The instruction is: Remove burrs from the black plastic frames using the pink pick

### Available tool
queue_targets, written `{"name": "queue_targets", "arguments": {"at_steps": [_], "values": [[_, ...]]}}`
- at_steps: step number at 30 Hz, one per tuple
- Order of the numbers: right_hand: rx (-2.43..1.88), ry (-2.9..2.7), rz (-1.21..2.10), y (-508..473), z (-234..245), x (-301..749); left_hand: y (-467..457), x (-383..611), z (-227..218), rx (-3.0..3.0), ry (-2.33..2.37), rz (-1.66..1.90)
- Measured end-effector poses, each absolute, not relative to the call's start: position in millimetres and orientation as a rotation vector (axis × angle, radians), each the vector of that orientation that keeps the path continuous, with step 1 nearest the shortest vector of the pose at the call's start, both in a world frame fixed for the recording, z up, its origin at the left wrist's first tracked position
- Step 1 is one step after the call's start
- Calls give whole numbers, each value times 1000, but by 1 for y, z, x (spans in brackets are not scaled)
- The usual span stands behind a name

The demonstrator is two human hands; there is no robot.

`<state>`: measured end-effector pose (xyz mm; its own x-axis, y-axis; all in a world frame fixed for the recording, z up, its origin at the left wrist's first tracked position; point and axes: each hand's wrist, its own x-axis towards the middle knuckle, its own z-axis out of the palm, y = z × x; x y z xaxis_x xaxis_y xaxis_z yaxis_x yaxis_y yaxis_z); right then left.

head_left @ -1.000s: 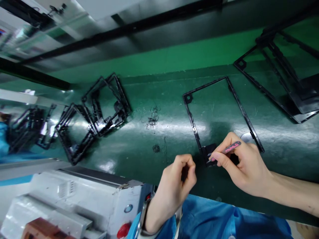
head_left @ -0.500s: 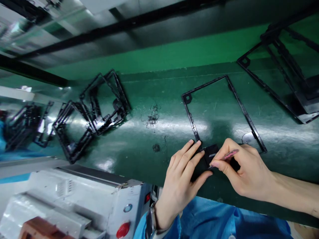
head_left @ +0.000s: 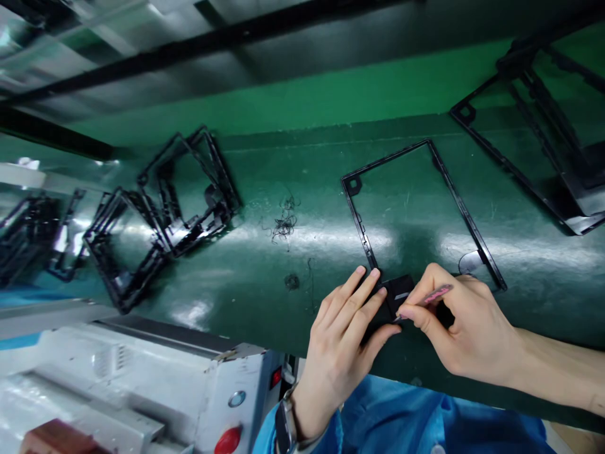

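Observation:
A thin black plastic frame [head_left: 388,162] lies tilted on the green bench, with a solid dark block at its near left corner. My left hand [head_left: 341,337] holds that corner, fingers laid over the left side and thumb at the near edge. In my right hand [head_left: 466,321] is a slim hand tool [head_left: 435,294] with a pink-marked handle, pinched between thumb and fingers. Its tip meets the near edge of the dark block, close to my left thumb; the exact contact is hidden. A rounded tab [head_left: 471,261] shows at the frame's right side, just beyond my right hand.
Curly black shavings [head_left: 284,221] and a small dark clump [head_left: 292,282] lie left of the frame. Stacked black frames [head_left: 189,195] stand farther left, others [head_left: 508,161] at right. A grey machine [head_left: 236,372] with a red button [head_left: 227,440] borders the bench's near left.
The view has shifted slightly, so the left-hand stacks and machine sit farther left. Both hands keep nearly the same place on the frame, with the tool still at the dark block.

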<state>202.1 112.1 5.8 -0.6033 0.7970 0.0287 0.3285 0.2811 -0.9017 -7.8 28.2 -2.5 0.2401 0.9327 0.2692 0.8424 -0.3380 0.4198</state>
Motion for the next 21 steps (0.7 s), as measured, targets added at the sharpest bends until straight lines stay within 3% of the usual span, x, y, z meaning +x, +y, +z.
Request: {"name": "queue_targets", "arguments": {"at_steps": [21], "values": [[-1012,-2044,1345,114,8,201,17,5,3,2389,1762,558]]}}
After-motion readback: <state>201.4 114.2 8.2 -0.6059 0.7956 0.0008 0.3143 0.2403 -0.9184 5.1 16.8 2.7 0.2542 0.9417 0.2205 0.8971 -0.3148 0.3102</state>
